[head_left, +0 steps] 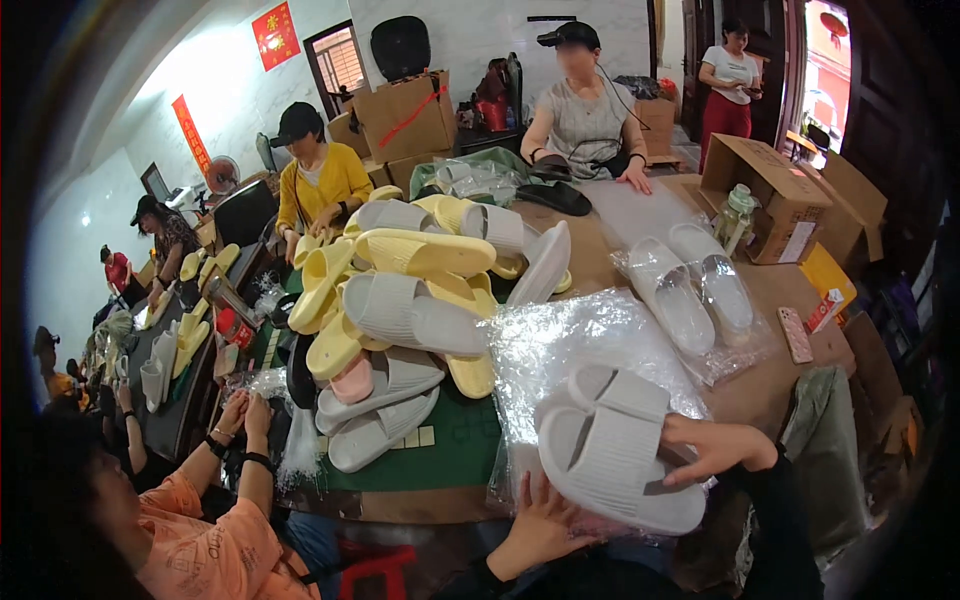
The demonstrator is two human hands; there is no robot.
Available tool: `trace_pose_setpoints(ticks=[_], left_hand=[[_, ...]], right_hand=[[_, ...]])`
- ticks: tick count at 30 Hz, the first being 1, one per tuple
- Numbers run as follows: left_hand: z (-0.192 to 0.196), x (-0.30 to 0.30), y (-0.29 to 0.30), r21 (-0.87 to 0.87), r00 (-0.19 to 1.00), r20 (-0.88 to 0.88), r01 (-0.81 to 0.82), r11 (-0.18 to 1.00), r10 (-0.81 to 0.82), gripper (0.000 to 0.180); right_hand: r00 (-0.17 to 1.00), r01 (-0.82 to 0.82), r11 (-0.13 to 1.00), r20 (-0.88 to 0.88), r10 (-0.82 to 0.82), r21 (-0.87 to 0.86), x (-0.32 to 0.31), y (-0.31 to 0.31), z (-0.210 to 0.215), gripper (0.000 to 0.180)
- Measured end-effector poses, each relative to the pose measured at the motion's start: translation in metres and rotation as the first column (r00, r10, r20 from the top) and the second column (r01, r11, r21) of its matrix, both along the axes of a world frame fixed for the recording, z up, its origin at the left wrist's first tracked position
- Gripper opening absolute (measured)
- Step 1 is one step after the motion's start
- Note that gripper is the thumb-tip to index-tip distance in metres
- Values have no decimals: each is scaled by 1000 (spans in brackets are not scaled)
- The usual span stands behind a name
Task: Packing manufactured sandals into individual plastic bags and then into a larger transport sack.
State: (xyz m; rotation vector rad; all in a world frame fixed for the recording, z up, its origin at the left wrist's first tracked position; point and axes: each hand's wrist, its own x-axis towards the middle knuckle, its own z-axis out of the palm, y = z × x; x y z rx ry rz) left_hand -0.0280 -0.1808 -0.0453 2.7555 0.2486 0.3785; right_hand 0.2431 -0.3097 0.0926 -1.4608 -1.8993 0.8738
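At the near edge of the table my right hand (722,446) grips a pair of light grey slide slippers (612,452), one overlapping the other. Its fingers reach into the nearer slipper's opening; some fingertips are hidden. My left hand (540,528) lies with fingers spread on the near edge of a stack of clear plastic bags (560,345), just left of the slippers' heels. The slippers rest over those bags. Beyond them, a bagged pair of grey slippers (680,290) lies flat. To the left rises a heap of yellow and grey slippers (420,290), with a pink one (353,380) tucked low in it.
A phone (795,335), a glass bottle (735,218) and an open cardboard box (765,195) stand or lie at the right. Co-workers sit across the table and at my left; an orange-shirted person's hands (243,412) are near the heap. A red stool (378,570) is below.
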Motion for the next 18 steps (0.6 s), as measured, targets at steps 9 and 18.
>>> trace_pose_setpoints(ticks=[9, 18], left_hand=[[-13, 7, 4, -290, 989, 144, 77, 954, -36, 59], [-19, 4, 21, 528, 986, -37, 159, -834, 164, 57]], right_hand=[[944, -323, 940, -107, 312, -111, -14, -16, 11, 60], [717, -559, 812, -588, 374, -165, -15, -11, -1, 60]])
